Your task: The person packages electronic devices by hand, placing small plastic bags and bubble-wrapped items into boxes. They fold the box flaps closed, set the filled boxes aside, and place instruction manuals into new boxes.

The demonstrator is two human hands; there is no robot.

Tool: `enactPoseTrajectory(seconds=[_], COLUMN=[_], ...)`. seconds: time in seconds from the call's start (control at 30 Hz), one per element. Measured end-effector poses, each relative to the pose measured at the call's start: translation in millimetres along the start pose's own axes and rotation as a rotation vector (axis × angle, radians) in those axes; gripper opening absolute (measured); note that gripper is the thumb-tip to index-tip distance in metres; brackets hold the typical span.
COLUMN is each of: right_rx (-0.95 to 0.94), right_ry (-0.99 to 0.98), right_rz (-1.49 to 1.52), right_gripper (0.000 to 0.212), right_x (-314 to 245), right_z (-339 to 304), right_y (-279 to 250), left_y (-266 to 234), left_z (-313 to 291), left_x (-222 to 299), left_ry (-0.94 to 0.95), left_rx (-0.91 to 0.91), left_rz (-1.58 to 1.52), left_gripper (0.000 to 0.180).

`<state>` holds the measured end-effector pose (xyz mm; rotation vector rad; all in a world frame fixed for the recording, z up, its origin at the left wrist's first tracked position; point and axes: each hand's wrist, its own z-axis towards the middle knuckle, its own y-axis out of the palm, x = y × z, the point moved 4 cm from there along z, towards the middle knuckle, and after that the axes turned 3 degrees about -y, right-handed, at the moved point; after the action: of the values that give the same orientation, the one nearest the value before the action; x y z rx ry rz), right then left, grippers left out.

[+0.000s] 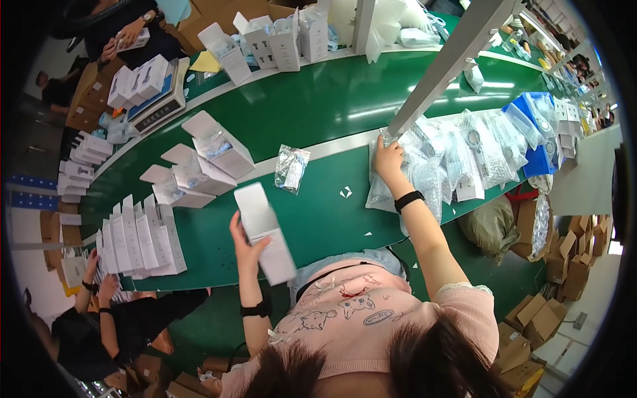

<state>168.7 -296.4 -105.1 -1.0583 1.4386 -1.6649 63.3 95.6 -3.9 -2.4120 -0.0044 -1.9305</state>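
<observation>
Left hand [248,249] is wrapped round a white flip-top carton [277,255] — probably light, stiffish card, grab the sides — while right hand [390,160] is at bubble-wrap bags [421,174], grip unclear.

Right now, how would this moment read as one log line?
left hand: holding white box | right hand: at bubble-wrap bags | green table: small packet on it

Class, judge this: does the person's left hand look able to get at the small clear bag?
Probably not as things stand: the left hand holds a white box, though the small clear bag lies uncovered nearby.
</observation>
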Motion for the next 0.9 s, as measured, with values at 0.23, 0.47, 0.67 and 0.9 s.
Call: enactPoseTrajectory(seconds=[0.23,0.47,0.67,0.9], right_rx=[-0.032,-0.031,0.428,0.322], right_ry=[-0.056,0.065,-0.001,-0.856], right_rz=[0.694,2.472,1.817,0.967], right_gripper=[0.06,0.057,0.058,0.048], right_x=[13,39,-29,-55], right_z=[-4,-41,-96,-134], right_y=[-17,-176,-205,-229], left_y=[96,111,130,104], left_z=[11,11,7,-7], left_x=[32,14,-6,-2], left_ry=[0.437,0.328,0.384,0.339], left_rx=[-0.087,0.01,0.033,0.291], left_rz=[0.539,0.366,0.317,0.086], left_gripper=[0.075,0.073,0.072,0.069])
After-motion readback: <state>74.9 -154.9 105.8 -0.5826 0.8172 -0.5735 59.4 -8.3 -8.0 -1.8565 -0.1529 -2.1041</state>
